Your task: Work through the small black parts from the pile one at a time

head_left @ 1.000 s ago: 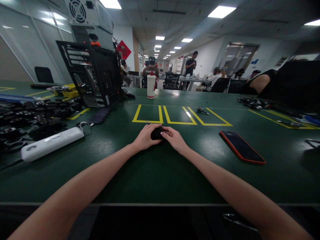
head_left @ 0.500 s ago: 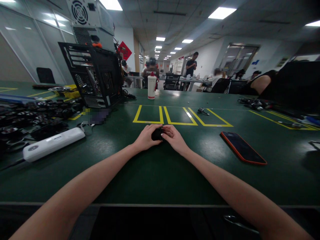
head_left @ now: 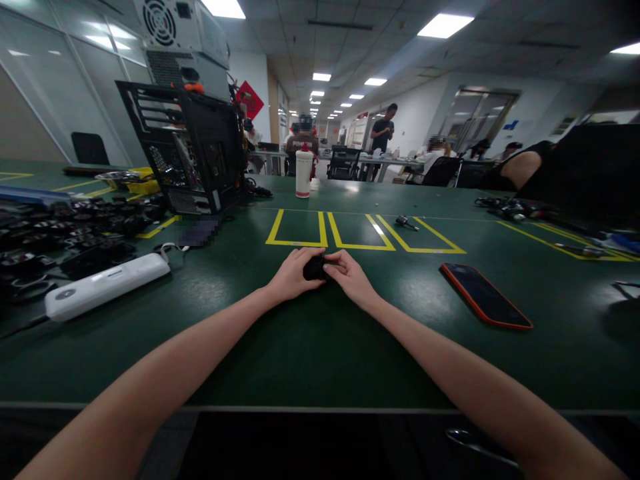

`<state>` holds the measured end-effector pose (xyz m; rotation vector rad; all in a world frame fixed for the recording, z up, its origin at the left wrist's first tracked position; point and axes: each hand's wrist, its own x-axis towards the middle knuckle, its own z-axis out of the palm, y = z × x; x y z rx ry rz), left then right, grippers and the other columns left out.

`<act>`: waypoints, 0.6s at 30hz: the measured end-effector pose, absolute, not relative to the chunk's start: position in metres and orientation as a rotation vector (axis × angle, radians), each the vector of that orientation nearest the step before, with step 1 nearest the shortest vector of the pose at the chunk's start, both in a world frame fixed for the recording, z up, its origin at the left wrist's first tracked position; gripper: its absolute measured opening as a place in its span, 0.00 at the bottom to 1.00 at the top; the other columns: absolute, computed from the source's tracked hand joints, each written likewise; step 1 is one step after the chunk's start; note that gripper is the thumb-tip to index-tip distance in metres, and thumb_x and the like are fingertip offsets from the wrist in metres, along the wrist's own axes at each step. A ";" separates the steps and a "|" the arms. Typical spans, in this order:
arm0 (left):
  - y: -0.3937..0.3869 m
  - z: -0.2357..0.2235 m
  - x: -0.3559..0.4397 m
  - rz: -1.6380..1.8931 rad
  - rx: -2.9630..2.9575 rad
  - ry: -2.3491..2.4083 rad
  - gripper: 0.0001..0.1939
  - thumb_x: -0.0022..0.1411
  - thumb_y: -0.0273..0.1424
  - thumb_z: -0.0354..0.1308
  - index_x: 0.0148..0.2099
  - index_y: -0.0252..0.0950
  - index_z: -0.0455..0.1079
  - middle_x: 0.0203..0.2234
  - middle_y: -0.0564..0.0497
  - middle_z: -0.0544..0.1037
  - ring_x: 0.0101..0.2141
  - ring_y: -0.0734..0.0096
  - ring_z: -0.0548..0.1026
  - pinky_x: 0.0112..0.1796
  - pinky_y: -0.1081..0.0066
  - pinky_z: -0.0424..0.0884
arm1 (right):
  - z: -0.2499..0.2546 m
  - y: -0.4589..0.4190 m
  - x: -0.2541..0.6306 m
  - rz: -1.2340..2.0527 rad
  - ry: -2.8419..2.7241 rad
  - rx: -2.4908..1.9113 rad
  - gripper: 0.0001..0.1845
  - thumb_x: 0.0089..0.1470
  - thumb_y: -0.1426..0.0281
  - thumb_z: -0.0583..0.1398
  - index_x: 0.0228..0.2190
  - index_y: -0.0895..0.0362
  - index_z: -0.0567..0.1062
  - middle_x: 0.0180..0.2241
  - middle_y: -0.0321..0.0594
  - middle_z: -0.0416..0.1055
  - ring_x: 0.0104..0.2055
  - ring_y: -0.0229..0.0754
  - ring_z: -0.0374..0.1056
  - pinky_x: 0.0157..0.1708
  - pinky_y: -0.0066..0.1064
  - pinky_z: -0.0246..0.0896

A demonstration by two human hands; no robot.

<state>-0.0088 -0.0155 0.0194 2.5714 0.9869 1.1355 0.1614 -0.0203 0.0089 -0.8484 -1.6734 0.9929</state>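
A small black object (head_left: 313, 268) is between my hands over the green table (head_left: 320, 347); it is too dark for its kind to show. My left hand (head_left: 291, 277) curls around its left side, thumb below and fingers above. From the right, my right hand (head_left: 351, 277) pinches at its right edge with thumb and fingertips. Just beyond my hands, yellow tape (head_left: 295, 244) marks out open-topped boxes on the table. A small dark metal part with a pin (head_left: 406, 223) lies at the right-hand box.
To the right lies a phone in an orange case (head_left: 485, 295). A white power strip (head_left: 107, 287) and a heap of black parts (head_left: 75, 233) occupy the left. An open computer case (head_left: 195, 150) and a white cup (head_left: 303, 175) stand farther back. People are in the background.
Both hands stay in place around the black object. The right fingertips shift slightly at its edge. The view moves only a little.
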 end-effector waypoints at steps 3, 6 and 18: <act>-0.015 0.019 -0.009 1.134 2.577 0.991 0.30 0.48 0.30 0.60 0.53 0.39 0.55 0.46 0.48 0.67 0.46 0.64 0.64 0.46 0.63 0.61 | 0.010 -0.018 0.162 0.984 -1.654 -0.883 0.12 0.47 0.70 0.57 0.37 0.55 0.66 0.40 0.38 0.66 0.45 0.39 0.63 0.49 0.37 0.57; -0.014 0.018 -0.009 1.128 2.583 0.993 0.30 0.48 0.30 0.60 0.54 0.39 0.55 0.46 0.48 0.67 0.46 0.64 0.64 0.46 0.63 0.61 | 0.007 -0.015 0.163 1.047 -1.665 -0.905 0.16 0.47 0.69 0.57 0.41 0.55 0.66 0.43 0.41 0.66 0.47 0.40 0.63 0.50 0.39 0.55; -0.015 0.019 -0.008 1.144 2.565 0.987 0.30 0.47 0.30 0.60 0.53 0.39 0.55 0.46 0.48 0.67 0.46 0.63 0.65 0.45 0.62 0.62 | 0.008 -0.018 0.160 0.980 -1.658 -0.847 0.08 0.47 0.67 0.57 0.33 0.55 0.67 0.35 0.36 0.67 0.41 0.37 0.65 0.45 0.35 0.60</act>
